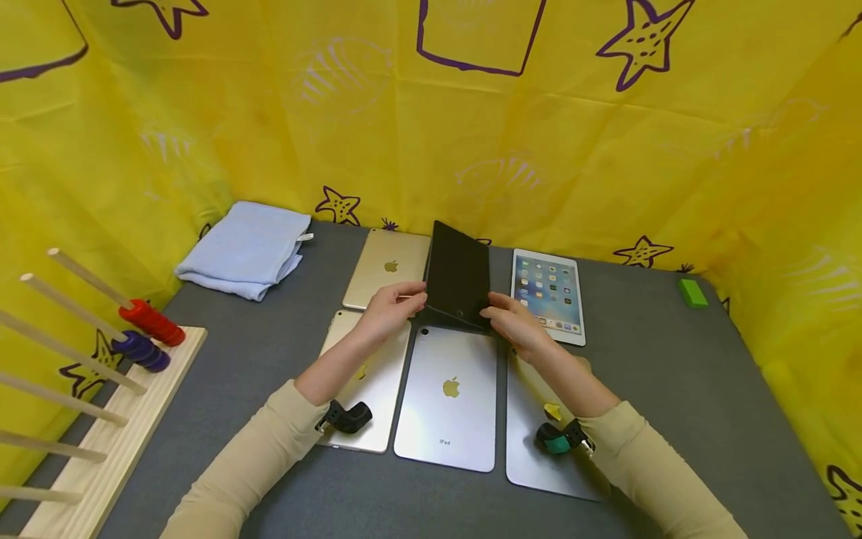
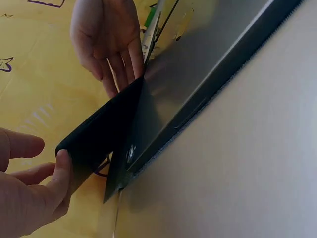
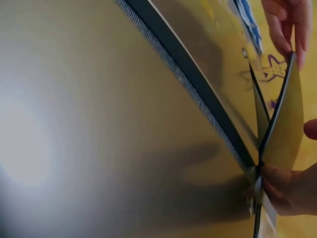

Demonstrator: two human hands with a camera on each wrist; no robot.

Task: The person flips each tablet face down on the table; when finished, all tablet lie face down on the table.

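A black tablet (image 1: 460, 313) with a round button lies at the back middle of the table. Its dark cover (image 1: 465, 262) stands tilted, left edge raised, forming a narrow V with the screen in the left wrist view. My left hand (image 1: 389, 308) holds the raised cover (image 2: 99, 129) at its edge. At the lower right corner of the tablet, my right hand (image 1: 515, 322) touches the joined side with its fingertips. In the left wrist view the right fingers (image 2: 121, 64) look fairly straight; in the right wrist view the thumb (image 3: 312, 129) is apart from the cover.
A gold tablet (image 1: 387, 262) lies left of the black one, a white lit tablet (image 1: 548, 292) right. Silver tablets (image 1: 447, 419) lie face down nearer me. A blue cloth (image 1: 245, 243), a wooden peg stand (image 1: 128, 419) and a green block (image 1: 692, 293) sit around them.
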